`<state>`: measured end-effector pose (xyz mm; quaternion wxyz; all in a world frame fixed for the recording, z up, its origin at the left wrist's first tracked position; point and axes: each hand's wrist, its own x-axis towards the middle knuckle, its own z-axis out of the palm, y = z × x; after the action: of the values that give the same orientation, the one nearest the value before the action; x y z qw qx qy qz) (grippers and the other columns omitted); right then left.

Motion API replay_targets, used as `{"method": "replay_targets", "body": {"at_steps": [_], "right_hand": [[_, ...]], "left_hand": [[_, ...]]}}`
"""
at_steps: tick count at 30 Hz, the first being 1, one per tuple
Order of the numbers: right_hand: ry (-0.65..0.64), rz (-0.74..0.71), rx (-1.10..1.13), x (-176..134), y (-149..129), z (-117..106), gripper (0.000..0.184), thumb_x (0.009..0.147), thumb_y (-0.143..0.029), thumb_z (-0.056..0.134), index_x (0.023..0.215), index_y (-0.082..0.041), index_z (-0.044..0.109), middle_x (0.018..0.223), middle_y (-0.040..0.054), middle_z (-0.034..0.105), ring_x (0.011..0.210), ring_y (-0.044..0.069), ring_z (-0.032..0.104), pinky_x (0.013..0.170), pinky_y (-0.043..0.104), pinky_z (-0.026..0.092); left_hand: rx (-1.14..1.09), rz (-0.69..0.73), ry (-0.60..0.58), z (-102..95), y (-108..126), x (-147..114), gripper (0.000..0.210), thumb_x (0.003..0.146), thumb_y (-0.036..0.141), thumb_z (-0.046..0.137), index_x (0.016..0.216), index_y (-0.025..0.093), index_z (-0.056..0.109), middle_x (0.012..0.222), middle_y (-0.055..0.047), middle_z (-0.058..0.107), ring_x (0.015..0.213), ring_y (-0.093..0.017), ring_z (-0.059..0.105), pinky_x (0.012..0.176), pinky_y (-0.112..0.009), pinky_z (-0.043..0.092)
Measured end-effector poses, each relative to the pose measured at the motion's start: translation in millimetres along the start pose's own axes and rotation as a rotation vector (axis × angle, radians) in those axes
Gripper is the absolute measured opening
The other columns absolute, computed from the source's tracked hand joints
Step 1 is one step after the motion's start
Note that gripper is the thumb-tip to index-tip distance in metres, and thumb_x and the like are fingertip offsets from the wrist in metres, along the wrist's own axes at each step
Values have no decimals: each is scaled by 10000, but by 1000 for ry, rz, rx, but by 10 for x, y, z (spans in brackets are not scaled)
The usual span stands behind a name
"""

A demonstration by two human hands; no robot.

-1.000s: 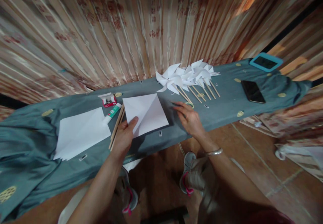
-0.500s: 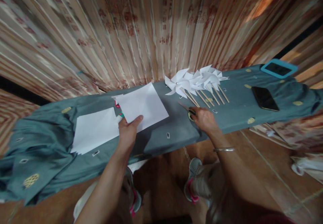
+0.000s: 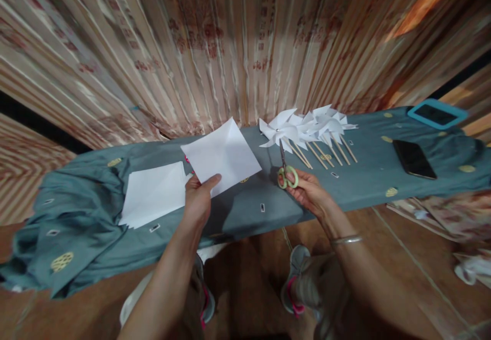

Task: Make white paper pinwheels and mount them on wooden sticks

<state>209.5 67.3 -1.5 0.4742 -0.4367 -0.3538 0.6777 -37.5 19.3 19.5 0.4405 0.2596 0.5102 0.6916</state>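
A square white sheet of paper [image 3: 224,156] with faint crease lines is pinched at its near corner by my left hand [image 3: 199,194], thumb on top. My right hand [image 3: 309,191] grips a pair of scissors [image 3: 288,175] by the light green handles, raised a little over the cloth. The dark blades look closed and point away from me, their tips near the paper pinwheels [image 3: 286,128]. Several of these white pinwheels on wooden sticks lie in an overlapping row. Left of my left hand rests a stack of white paper [image 3: 155,194].
A grey-green cloth [image 3: 238,212] covers the long, narrow table. Toward the right end lie a black phone [image 3: 414,158] and a blue-framed device [image 3: 438,113]. Small red items are mostly hidden behind the held sheet. A patterned curtain [image 3: 238,48] hangs close along the far edge.
My right hand has lifted the scissors from the cloth and turned them so the green handles show and the blades point away. The held sheet has risen slightly. The whole view has shifted a little.
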Motion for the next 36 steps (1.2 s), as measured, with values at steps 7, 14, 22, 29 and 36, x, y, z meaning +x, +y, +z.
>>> {"method": "replay_targets", "body": {"at_steps": [7,14,22,29,36], "right_hand": [[-116,-3,97,-32,-96,115,327,601,-423,866,781,-189,725,675,-4,670,576,82,608,449,147,487],[-102,-43,131,-68,-55,229,387,573,-399,882,881,-204,754,703,6,706,587,81,597,479,147,469],[22,-126,67,-10,73,445,512,415,-412,924,845,-207,736,668,-43,677,556,70,547,498,176,449],[77,-138,-51,129,9,406,525,343,-267,916,797,-192,663,603,-64,661,543,99,561,566,257,482],[31,-133,-86,133,-75,271,502,366,-227,901,799,-189,649,577,-77,656,516,88,562,540,230,466]], "left_hand": [[5,-78,-54,29,-32,-40,325,504,242,832,798,143,738,786,-50,763,771,-232,705,838,-382,522],[15,-90,-38,20,-210,-41,414,579,379,823,909,147,732,901,-77,767,838,-228,702,870,-368,514],[210,-5,-49,106,-261,-37,403,613,410,784,895,125,743,897,-85,765,823,-240,691,817,-359,535],[259,-40,-166,131,-225,-49,385,641,462,765,847,137,748,822,-70,756,768,-230,686,743,-336,538],[310,-2,-269,35,-176,-19,345,664,448,765,840,152,750,814,-48,752,789,-219,683,803,-333,518]]}}
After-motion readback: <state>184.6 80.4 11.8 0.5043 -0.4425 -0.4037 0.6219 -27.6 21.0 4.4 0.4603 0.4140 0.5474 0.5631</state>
